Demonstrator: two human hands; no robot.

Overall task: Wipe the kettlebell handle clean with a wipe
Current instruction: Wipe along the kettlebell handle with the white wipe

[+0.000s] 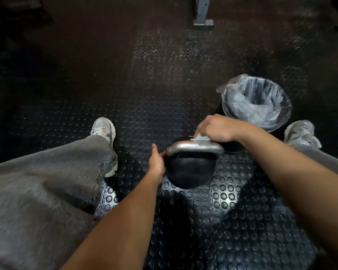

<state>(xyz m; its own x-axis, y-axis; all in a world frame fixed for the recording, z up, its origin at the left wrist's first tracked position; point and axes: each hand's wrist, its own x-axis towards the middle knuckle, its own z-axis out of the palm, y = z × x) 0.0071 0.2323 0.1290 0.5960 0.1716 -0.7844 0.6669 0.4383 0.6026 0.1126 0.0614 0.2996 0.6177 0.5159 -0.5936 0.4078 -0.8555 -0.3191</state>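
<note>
A black kettlebell [189, 170] stands on the studded rubber floor between my feet, its silver handle [193, 148] running left to right across the top. My left hand [157, 162] grips the left end of the handle where it curves down. My right hand [216, 128] is over the far right part of the handle and pinches a small white wipe [200, 137] pressed against the metal. Most of the wipe is hidden under my fingers.
A round bin with a clear plastic liner [257, 100] stands just beyond my right hand. My left shoe [103, 131] and right shoe [300, 133] flank the kettlebell. A metal post base [203, 21] sits far ahead on the floor.
</note>
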